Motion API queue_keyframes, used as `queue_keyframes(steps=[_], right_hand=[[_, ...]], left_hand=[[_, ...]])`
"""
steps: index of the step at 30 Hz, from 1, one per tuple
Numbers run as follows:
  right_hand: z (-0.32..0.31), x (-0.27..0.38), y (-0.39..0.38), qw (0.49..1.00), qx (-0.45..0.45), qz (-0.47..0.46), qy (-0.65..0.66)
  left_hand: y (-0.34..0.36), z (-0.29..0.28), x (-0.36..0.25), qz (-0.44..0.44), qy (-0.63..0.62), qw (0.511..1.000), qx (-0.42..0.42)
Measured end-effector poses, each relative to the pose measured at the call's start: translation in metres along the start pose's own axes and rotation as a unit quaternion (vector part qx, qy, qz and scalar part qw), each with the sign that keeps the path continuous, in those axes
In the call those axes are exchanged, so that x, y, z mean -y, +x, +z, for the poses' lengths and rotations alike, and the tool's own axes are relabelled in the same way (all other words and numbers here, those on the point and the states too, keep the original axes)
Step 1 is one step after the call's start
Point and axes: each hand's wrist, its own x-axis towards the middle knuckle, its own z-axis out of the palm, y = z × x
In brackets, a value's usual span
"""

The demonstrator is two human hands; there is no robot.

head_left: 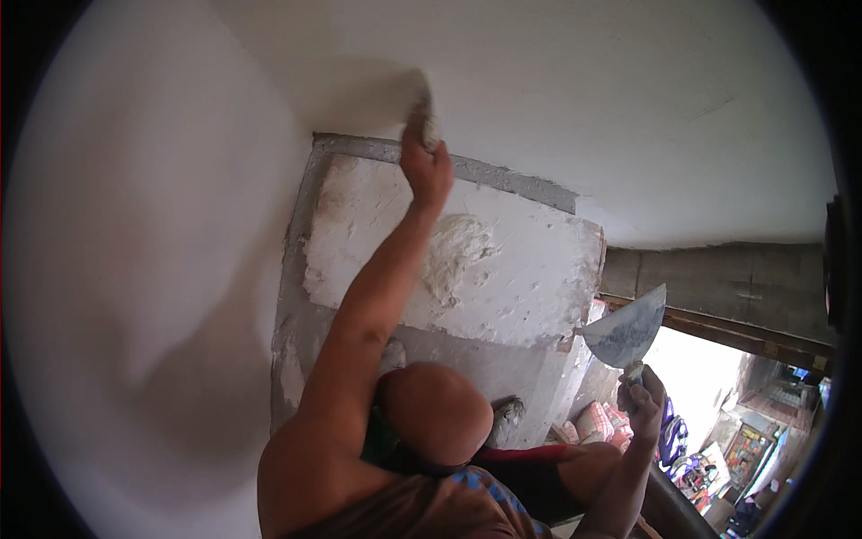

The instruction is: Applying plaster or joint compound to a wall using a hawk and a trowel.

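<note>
My left hand (426, 168) is stretched up to the white wall (557, 99), closed round the pale, crusted handle of a scraper (431, 135). That tool is blurred, and its blade seems to meet the wall surface. Below this arm lies a white, plaster-smeared board (530, 269) with a mound of wet plaster (456, 256) in its middle. At the lower right my right hand (642, 400) grips a wide putty knife (626, 331). Its fan-shaped metal blade points up and carries grey smears; it is apart from the wall.
A rough grey strip (512, 180) runs along the wall's foot behind the board. My bent knee (440, 413) is close to the board's near edge. At the right, a ledge edge (718, 331) borders a drop to a lower area with sacks (600, 422) and bags (672, 436).
</note>
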Motion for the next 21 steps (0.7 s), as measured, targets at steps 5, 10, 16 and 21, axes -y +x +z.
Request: queue_keyframes(steps=[5,10,16,21], right_hand=[[0.0,0.005,-0.006,1.0,0.016,0.006,-0.005],[-0.002,0.01,-0.019,0.999,0.023,-0.032,-0.005],[-0.003,-0.002,-0.013,1.0,-0.011,-0.004,-0.026],[-0.007,0.006,-0.015,0.999,0.024,-0.018,-0.031]], left_hand=[[0.013,-0.047,0.003,-0.073,-0.123,0.982,-0.123],[0.113,-0.06,-0.011,0.031,0.059,0.982,-0.177],[0.023,0.038,-0.075,0.062,0.044,0.997,-0.016],[0.054,-0.072,-0.102,0.223,0.056,0.973,0.014]])
